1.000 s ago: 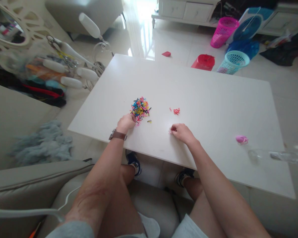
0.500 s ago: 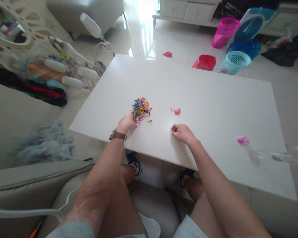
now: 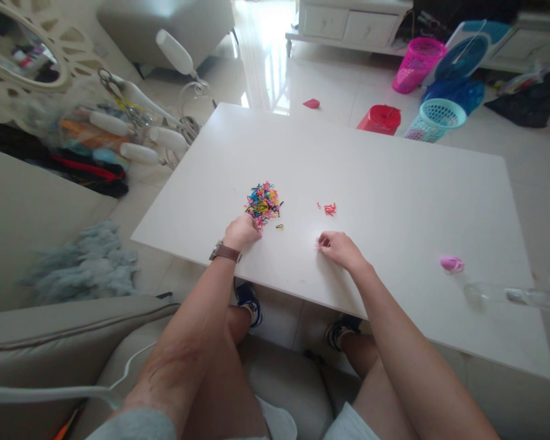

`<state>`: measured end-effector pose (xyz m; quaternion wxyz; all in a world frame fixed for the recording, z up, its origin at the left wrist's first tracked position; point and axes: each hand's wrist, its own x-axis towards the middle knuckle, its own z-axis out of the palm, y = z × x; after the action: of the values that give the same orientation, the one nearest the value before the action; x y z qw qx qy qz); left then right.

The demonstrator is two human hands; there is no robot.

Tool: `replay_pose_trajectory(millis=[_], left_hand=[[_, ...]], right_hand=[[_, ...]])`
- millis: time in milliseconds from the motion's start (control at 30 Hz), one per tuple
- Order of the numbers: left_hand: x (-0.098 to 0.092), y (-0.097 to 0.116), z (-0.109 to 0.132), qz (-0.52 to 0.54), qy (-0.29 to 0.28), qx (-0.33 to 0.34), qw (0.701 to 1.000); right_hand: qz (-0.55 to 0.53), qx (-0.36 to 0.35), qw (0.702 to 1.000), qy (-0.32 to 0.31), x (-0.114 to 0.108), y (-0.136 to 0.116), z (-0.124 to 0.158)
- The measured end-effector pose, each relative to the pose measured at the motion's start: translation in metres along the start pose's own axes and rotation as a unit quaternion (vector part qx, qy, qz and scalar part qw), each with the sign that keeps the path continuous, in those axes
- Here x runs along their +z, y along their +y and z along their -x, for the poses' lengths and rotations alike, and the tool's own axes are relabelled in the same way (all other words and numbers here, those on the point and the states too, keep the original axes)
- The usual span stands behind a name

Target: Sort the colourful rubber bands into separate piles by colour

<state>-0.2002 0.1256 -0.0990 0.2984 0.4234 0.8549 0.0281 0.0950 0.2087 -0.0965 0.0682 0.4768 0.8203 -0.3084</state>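
Note:
A heap of tiny coloured rubber bands [image 3: 263, 201] lies on the white table [image 3: 394, 183]. My left hand [image 3: 242, 231], a brown watch on its wrist, rests at the heap's near edge with the fingers curled into it. My right hand [image 3: 339, 247] lies on the table to the right, fingertips pinched on a small red band. A few red bands [image 3: 329, 209] sit apart just beyond my right hand.
A pink object [image 3: 451, 263] and a clear plastic bottle [image 3: 508, 296] lie at the table's right end. Red, pink and teal baskets [image 3: 435, 116] stand on the floor beyond. A rack with white handles [image 3: 137, 131] stands to the left. A grey sofa is under me.
Both hands stay almost where they were, with only slight finger movement. The view has shifted a little.

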Motion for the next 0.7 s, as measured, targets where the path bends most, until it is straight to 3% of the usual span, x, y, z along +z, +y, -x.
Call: replay_pose_trajectory(millis=[133, 400, 700], left_hand=[[-0.003, 0.005, 0.002, -0.032, -0.035, -0.005, 0.999], [-0.019, 0.001, 0.003, 0.026, -0.048, 0.0, 0.999], [-0.022, -0.001, 0.005, 0.054, 0.013, -0.005, 0.998]], right_hand=[[-0.001, 0.003, 1.0, -0.002, 0.001, 0.002, -0.001], [-0.007, 0.003, 1.0, 0.004, -0.003, 0.005, 0.0], [0.002, 0.003, 1.0, 0.008, -0.004, 0.007, 0.0]])
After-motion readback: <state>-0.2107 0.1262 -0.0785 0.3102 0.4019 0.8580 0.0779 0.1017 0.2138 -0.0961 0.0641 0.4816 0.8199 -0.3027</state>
